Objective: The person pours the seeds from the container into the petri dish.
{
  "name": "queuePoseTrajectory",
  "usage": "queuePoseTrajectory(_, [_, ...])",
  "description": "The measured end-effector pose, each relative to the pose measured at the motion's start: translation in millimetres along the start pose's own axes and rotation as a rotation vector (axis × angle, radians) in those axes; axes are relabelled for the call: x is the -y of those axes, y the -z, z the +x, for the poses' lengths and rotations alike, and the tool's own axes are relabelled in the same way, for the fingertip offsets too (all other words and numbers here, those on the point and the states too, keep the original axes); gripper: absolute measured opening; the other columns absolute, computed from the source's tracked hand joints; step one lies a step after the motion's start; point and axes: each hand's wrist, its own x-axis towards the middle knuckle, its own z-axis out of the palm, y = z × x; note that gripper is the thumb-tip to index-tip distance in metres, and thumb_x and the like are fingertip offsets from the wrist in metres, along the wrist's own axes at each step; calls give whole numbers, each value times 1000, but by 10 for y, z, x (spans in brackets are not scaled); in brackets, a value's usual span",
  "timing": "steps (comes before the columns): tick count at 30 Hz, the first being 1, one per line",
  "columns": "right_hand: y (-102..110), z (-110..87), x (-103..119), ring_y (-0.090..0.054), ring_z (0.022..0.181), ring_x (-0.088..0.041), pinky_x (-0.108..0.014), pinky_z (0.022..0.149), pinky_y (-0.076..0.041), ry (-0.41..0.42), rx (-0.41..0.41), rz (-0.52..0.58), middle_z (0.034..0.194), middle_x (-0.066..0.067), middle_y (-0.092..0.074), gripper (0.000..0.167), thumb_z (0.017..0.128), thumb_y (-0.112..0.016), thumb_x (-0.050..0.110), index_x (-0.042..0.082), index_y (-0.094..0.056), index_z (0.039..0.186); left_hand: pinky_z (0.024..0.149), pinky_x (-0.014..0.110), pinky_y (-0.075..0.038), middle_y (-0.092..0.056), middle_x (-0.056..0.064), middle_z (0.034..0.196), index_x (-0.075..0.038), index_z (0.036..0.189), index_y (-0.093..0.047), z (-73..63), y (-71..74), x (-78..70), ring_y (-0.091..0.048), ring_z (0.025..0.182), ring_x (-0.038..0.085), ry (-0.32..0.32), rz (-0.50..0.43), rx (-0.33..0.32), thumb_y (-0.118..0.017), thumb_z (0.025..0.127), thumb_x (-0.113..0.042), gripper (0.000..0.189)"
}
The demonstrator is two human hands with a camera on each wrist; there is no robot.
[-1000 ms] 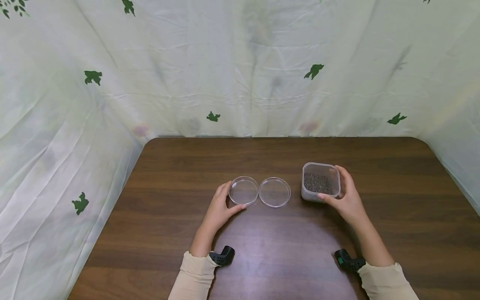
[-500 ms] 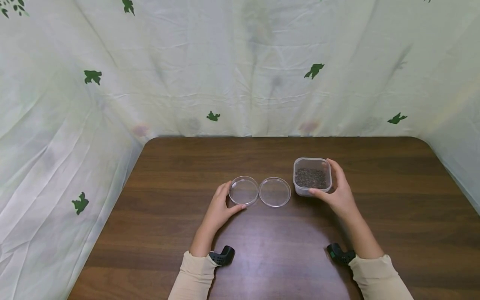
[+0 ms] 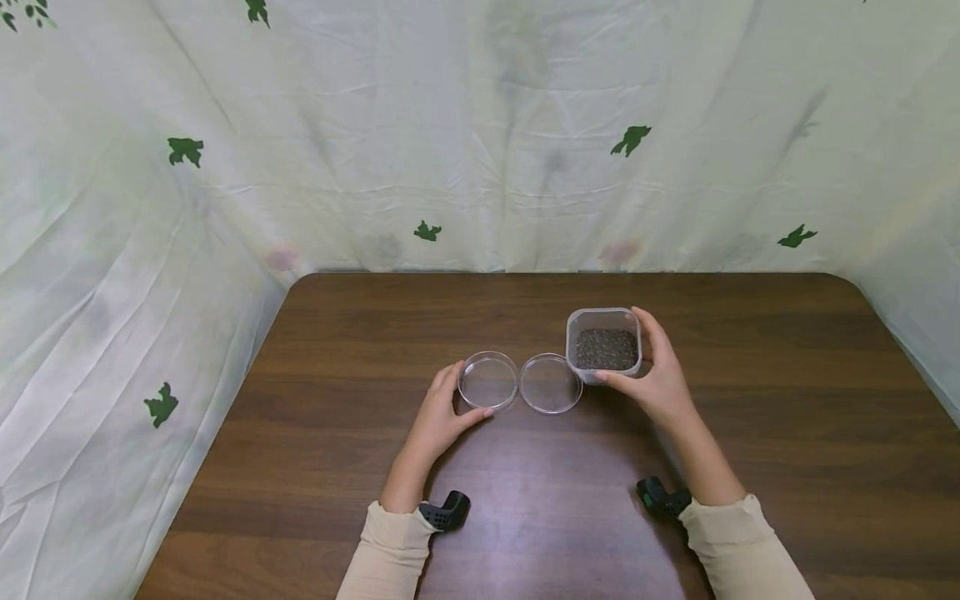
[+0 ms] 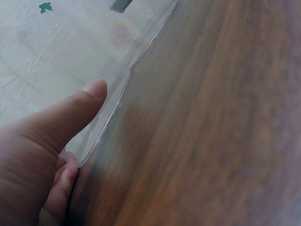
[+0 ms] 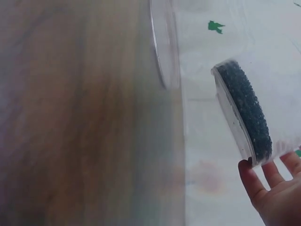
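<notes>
My left hand [image 3: 437, 417] rests on the table around the left clear petri dish [image 3: 488, 381], thumb and fingers at its rim. A second round clear dish [image 3: 548, 387] lies just right of it, the two rims meeting. My right hand [image 3: 662, 387] grips a square clear plastic tub [image 3: 603, 318] by its right side, raised off the table. Dark grey granules [image 3: 606, 350] cover the tub's bottom. The tub's lower left corner overlaps the right dish's edge in the head view. The right wrist view shows the granules [image 5: 247, 108] banked inside the tilted tub.
Both hands work over a brown wood-grain table [image 3: 360, 333]. A pale curtain [image 3: 450, 125] with green bird shapes hangs behind its back edge and along the sides. Each wrist carries a black camera mount, such as the left one [image 3: 447, 512].
My right hand has carried the tub leftward and up, from right of the dishes to the right dish's edge. My left hand and both dishes stay put.
</notes>
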Motion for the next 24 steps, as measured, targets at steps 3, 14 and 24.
queuePoseTrajectory(3, [-33, 26, 105, -47, 96, -37, -27, 74, -40, 22, -1, -30, 125, -25, -41, 88, 61, -79, -4, -3, -30, 135, 98, 43, -31, -39, 21, 130, 4, 133, -36, -2, -1, 1, -37, 120, 31, 3, 1, 1, -78, 68, -30, 85])
queuePoseTrajectory(14, [-193, 173, -112, -43, 94, -27, -37, 76, -37, 57, 4, -81, 128, -10, -41, 98, 55, -86, 12, 15, -33, 138, 98, 43, -31, -39, 21, 130, 5, 133, -35, 6, -13, 3, -38, 120, 31, 13, 4, 4, -78, 68, -31, 85])
queuePoseTrajectory(24, [-320, 248, -87, -31, 118, -24, -45, 90, -31, 115, 16, -132, 137, 0, -36, 100, 53, -87, 19, 18, -34, 138, 98, 42, -31, -40, 22, 129, 5, 133, -36, 7, -14, 4, -38, 119, 32, 11, 4, -6, -79, 68, -30, 85])
